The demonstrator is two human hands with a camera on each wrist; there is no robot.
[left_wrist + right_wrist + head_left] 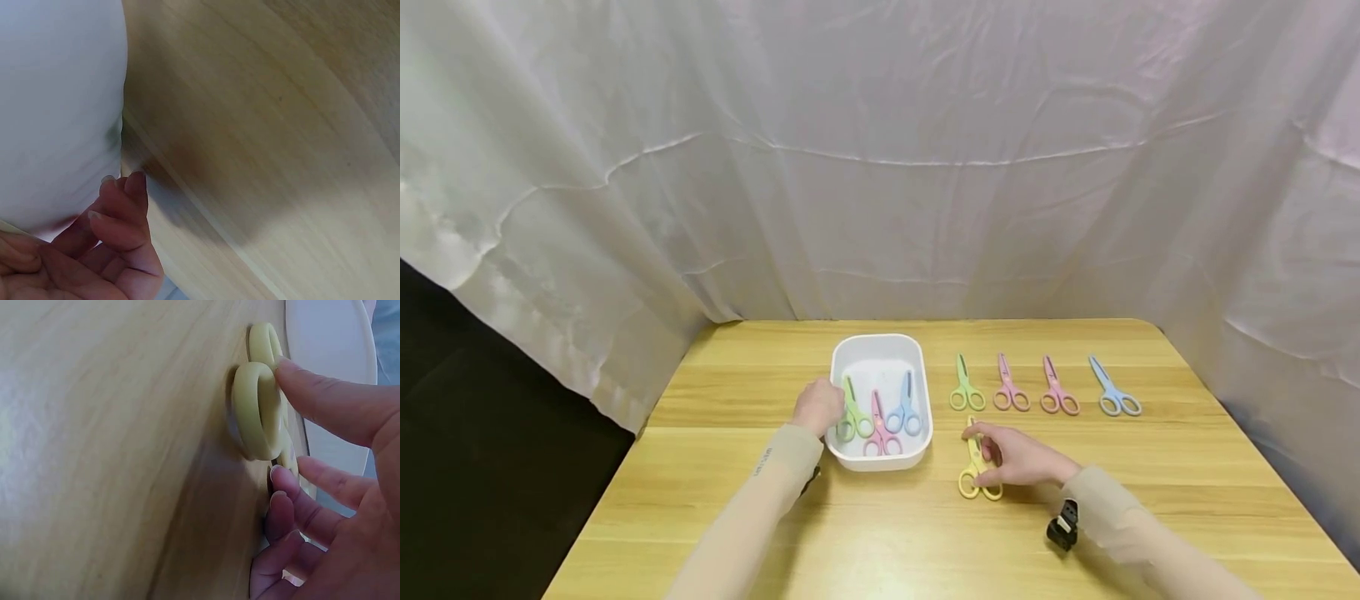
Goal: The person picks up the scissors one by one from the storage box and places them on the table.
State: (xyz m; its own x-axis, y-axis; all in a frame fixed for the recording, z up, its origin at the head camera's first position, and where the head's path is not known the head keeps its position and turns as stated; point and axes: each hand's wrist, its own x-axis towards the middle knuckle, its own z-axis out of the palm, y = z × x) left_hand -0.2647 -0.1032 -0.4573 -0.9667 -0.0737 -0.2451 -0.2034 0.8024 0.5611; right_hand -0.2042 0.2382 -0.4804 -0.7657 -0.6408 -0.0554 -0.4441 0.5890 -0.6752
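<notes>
A white plastic box (882,463) holds green scissors (854,414), pink scissors (880,425) and blue scissors (906,408). My left hand (817,407) grips the box at its left rim; in the left wrist view its curled fingers (125,231) lie against the white wall. To the right of the box, yellow scissors (973,454) lie on the table with their blades pointing away from me. My right hand (1026,455) holds them from the right side. In the right wrist view the thumb (337,403) touches near the yellow handle loops (250,412), and the other fingers are at the pivot and blades.
Behind the yellow scissors, a row on the wooden table (715,492) has green scissors (966,387), pink scissors (1010,387), more pink scissors (1057,392) and blue scissors (1112,392). A pale curtain (887,233) hangs along the back and sides.
</notes>
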